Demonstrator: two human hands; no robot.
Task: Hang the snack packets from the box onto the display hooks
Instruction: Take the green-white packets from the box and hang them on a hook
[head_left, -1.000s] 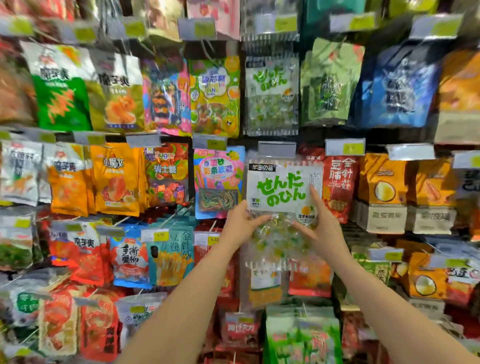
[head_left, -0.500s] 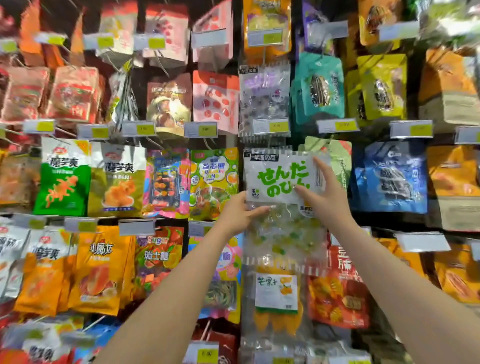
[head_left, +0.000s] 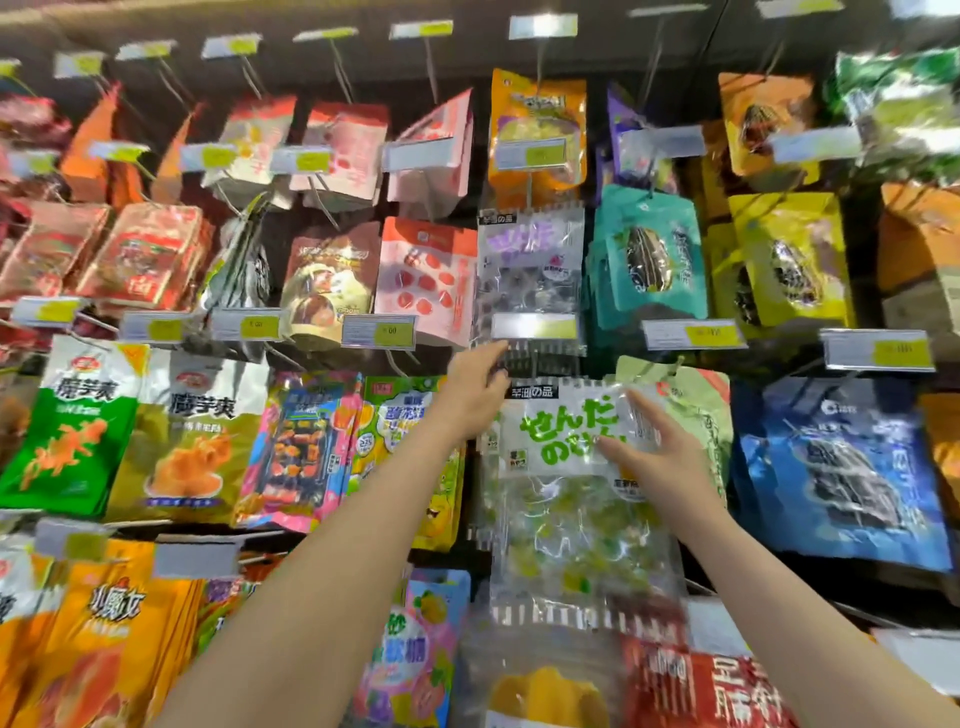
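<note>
A clear snack packet (head_left: 561, 441) with a white label and green writing is held up against the display, in front of a matching packet. My right hand (head_left: 665, 452) grips its right side, thumb on the front and fingers showing through the plastic. My left hand (head_left: 475, 389) is off the packet's upper left corner, fingers stretched up to the left end of the price label (head_left: 535, 327) on the hook above. A clear packet with purple writing (head_left: 530, 260) hangs behind that label. The hook's tip is blurred.
Rows of hanging snack bags fill the wall: green and olive bags (head_left: 78, 426) at left, a pink bag (head_left: 426, 280) above my left hand, teal (head_left: 649, 260) and blue (head_left: 836, 467) bags at right. Price labels stick out from every hook. No box is in view.
The packet has gone up about one row on the display. My left hand has let go of its left edge and reached up to the price label. My right hand keeps its grip.
</note>
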